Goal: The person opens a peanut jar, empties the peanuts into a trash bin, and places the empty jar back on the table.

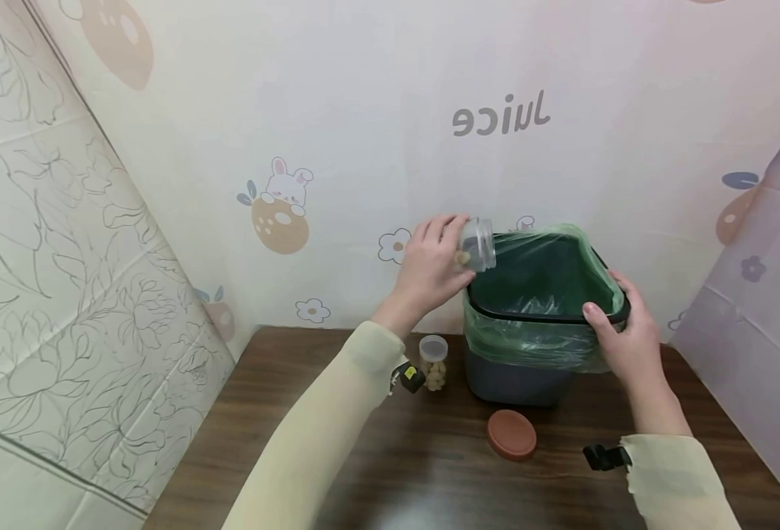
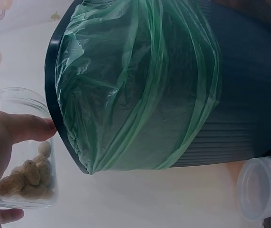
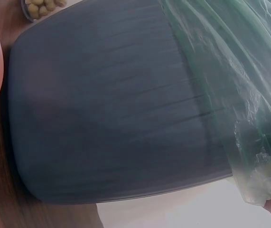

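My left hand (image 1: 434, 258) grips a clear jar (image 1: 479, 246) tipped on its side, its open mouth facing the trash can at the can's left rim. Peanuts in their shells (image 2: 31, 178) lie inside the jar in the left wrist view. The dark trash can (image 1: 518, 379) is lined with a green plastic bag (image 1: 529, 342) folded over its black rim. My right hand (image 1: 631, 338) holds the can's right rim, thumb over the front edge and fingers behind.
A small clear jar (image 1: 433, 362) with a translucent lid and pale nuts inside stands left of the can. A round red lid (image 1: 512, 435) lies on the brown wooden table (image 1: 429, 464) in front. Patterned cloth (image 1: 363, 147) hangs behind the table.
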Tool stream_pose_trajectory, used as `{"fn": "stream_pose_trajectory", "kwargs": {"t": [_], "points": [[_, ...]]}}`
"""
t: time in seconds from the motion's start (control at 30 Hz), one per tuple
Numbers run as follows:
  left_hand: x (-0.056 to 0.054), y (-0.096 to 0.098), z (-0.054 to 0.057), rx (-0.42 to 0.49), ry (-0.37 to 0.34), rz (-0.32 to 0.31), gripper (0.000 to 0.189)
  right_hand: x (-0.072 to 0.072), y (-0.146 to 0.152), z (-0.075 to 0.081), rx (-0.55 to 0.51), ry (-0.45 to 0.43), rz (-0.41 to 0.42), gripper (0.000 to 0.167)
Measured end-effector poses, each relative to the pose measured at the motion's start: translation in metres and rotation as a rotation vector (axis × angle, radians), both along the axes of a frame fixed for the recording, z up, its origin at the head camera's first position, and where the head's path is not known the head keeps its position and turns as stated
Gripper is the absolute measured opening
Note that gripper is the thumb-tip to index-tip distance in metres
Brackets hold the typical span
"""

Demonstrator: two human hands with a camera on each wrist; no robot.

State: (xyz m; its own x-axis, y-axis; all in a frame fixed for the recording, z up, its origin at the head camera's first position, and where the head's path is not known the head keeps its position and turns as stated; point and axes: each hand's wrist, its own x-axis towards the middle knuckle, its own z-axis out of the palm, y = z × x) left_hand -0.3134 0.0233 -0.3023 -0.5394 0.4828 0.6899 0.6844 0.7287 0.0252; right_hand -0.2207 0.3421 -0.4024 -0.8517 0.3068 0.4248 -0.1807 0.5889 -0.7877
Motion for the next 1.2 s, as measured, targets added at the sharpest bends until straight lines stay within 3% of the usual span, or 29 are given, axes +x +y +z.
{"fn": "stream_pose_trajectory", "kwargs": {"t": [0.73,0.93,1.2], "points": [[0.003,0.025,-0.003,-0.238,0.147,0.041,0.067,0.001,-0.002,0.002,-0.019,-0.021,0.015,0.077],[0.004,0.029,-0.005,-0.28,0.209,0.046,0.061,-0.001,-0.001,0.0,-0.019,-0.02,0.022,0.077],[0.005,0.032,-0.004,-0.301,0.225,0.044,0.061,0.0,0.0,0.001,-0.028,-0.013,0.023,0.077]]}}
